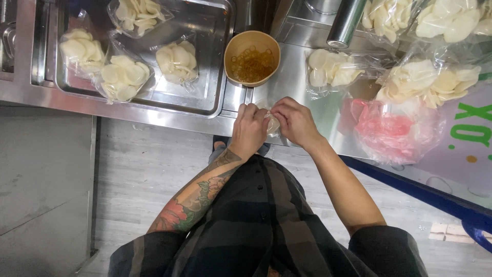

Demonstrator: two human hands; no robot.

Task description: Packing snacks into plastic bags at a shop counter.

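Small clear plastic bag of pale crackers (272,123) sits pinched between my left hand (249,129) and right hand (295,122), knuckles up, near the brown paper bowl (252,57).

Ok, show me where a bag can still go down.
Bare steel shows in the tray at its right side, beside the bags of crackers, and on the counter between the bowl and the hands. The right end, by the pink bag, is crowded.

Both hands, left (249,128) and right (296,122), pinch small clear cracker bag (272,123) at steel counter (287,82) edge; paper bowl (252,58) of rubber bands just beyond.
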